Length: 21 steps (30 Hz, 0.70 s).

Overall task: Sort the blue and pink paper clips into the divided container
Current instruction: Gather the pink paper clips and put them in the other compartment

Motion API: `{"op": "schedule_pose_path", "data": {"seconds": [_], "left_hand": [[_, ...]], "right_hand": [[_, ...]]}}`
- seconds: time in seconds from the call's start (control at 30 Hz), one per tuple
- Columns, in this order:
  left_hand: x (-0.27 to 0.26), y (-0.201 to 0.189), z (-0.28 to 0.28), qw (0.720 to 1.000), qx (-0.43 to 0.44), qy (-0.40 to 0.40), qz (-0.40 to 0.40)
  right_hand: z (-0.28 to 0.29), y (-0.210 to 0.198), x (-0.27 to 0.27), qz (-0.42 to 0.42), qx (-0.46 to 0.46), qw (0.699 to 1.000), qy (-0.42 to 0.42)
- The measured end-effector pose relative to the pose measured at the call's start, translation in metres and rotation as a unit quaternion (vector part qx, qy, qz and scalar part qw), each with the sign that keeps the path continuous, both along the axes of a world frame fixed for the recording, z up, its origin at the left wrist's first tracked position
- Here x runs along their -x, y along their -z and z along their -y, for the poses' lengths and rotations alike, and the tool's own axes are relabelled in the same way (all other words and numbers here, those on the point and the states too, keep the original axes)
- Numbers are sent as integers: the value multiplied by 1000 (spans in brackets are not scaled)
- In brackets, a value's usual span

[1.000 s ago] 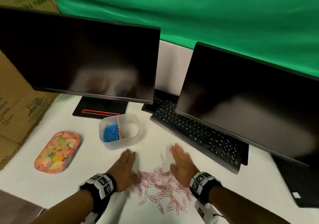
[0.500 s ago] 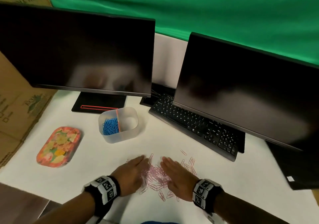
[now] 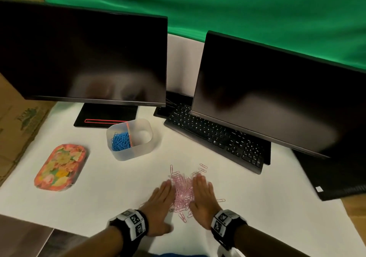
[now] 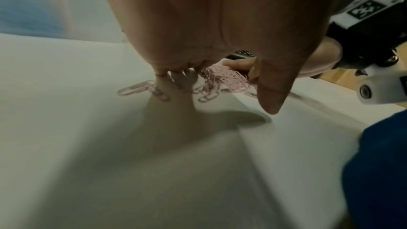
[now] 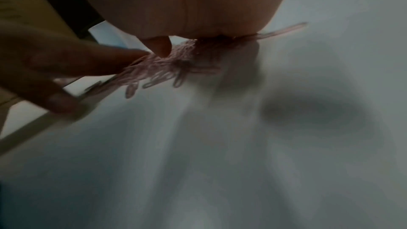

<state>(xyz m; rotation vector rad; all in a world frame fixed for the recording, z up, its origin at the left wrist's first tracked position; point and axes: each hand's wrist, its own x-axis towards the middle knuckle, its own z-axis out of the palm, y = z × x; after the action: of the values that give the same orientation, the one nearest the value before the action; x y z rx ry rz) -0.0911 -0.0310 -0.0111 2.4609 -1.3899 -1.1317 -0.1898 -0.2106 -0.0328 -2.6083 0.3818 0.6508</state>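
Observation:
A heap of pink paper clips (image 3: 183, 190) lies on the white table, squeezed between my two flat hands. My left hand (image 3: 161, 200) presses against its left side, fingers straight, and my right hand (image 3: 202, 194) presses against its right side. A few stray pink clips (image 3: 203, 167) lie beyond the heap. The translucent divided container (image 3: 138, 149) stands further back left; blue paper clips (image 3: 120, 140) fill its left compartment and the right one looks bare. The wrist views show the pink clips (image 4: 222, 77) (image 5: 160, 69) bunched at the fingers.
A flowered tray (image 3: 60, 167) lies at the left. Two dark monitors (image 3: 83, 58) (image 3: 277, 96) and a black keyboard (image 3: 215, 137) stand behind the work area. A cardboard box (image 3: 13, 129) borders the left edge. The table's front edge (image 3: 35, 220) is near my left forearm.
Both hands have swept inward across the table, and the scattered pink clips are now pushed together into a tight heap between them.

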Motion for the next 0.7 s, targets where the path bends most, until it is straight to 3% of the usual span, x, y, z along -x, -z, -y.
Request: {"op": "schedule_pose_path", "data": {"seconds": [0.1,0.17,0.27,0.37,0.43,0.7], "left_hand": [[-7,-3,6,999,36,-26,-23],[-17,-11,-4,994,70,-85,22],[-33,-25,-26,991,11,-115,74],[-38,-26,-41,988,-128,-86,28],[-38,-19,-38,987,-129,-99,8],[-39,-2,20,997,-16,-75,-2]], "right_hand": [[-5,-4,-6,29,-74,997,-18],[7,-15,1,93,-116,989,24],[34,-30,31,176,-33,983,38],[40,-39,62,21,7,995,-97],[32,-38,70,-52,-20,985,-162],[-1,-30,1,6,-66,993,-102]]}}
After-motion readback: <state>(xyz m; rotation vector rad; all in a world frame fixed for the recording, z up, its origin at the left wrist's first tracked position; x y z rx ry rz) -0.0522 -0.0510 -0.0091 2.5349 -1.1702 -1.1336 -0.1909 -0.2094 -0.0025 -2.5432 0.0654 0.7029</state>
